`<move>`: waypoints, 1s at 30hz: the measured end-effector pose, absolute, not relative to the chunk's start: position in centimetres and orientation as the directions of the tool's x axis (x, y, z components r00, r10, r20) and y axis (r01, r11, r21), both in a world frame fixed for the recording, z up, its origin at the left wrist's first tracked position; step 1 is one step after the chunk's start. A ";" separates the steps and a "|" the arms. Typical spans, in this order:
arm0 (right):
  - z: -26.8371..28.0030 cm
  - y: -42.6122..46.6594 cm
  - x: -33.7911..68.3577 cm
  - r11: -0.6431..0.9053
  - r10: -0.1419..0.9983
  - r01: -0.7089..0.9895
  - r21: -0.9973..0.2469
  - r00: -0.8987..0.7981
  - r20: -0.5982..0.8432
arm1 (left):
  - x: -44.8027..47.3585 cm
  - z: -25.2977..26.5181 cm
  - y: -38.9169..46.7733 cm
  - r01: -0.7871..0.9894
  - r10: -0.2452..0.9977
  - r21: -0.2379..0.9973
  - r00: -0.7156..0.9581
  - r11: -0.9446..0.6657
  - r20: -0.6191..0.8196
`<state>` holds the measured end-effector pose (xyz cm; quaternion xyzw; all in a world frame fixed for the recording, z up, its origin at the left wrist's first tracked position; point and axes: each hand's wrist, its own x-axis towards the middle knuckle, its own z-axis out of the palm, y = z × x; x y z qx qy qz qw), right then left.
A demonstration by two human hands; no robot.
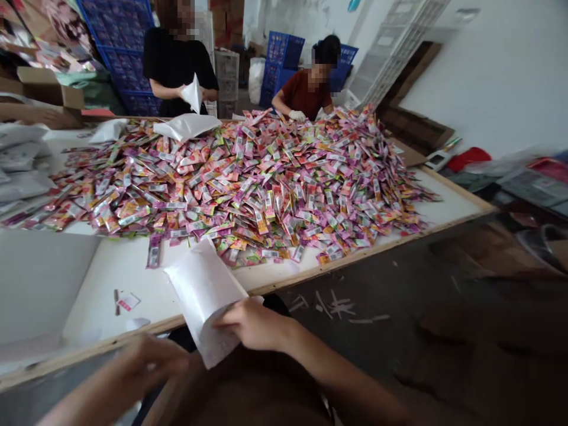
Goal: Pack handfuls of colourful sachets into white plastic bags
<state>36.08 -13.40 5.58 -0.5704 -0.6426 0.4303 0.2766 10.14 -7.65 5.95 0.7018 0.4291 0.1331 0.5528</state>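
A plump white mailer bag rests over the near edge of the table, tilted toward me. My right hand grips its right side near the lower end, thumb lying on the front. To the left of the bag, apart from it, my left hand is smeared by motion, so its finger posture is unclear. Beyond the bag spreads a large heap of small pink, purple and orange packets. One packet lies at the heap's near edge, just behind the bag.
The white table has a wooden edge. Filled white bags are stacked at left; another bag lies on the heap. Two people stand across the table, one holding a white bag. Paper strips litter the floor.
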 end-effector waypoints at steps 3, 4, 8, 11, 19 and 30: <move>6.2 -14.6 40.3 0.016 1.000 0.521 -0.854 -0.021 0.005 | 12.2 4.8 -4.1 0.439 0.822 0.786 0.551 -0.435 0.147; 6.0 -14.7 41.3 -0.044 0.994 0.563 -0.826 0.106 0.019 | 14.0 3.8 -3.4 0.400 0.733 0.699 0.628 -0.593 0.262; 3.2 -14.3 43.0 -0.336 0.935 0.437 -0.834 0.262 -0.240 | 19.6 -0.5 -3.6 0.299 0.388 0.306 0.875 -0.904 0.289; 1.2 -14.1 43.4 -0.421 0.891 0.251 -0.871 0.294 -0.346 | 18.1 -1.5 -4.6 0.191 0.263 0.230 0.905 -0.954 0.336; 4.1 -14.4 43.3 -0.150 0.983 0.686 -0.711 0.181 -0.033 | 13.7 -1.2 -6.3 0.120 0.182 0.245 0.952 -0.962 0.246; 4.7 -15.3 37.1 0.121 0.958 0.273 -0.954 -0.283 0.040 | 16.2 -0.2 -9.9 0.359 0.648 0.621 0.688 -0.696 0.328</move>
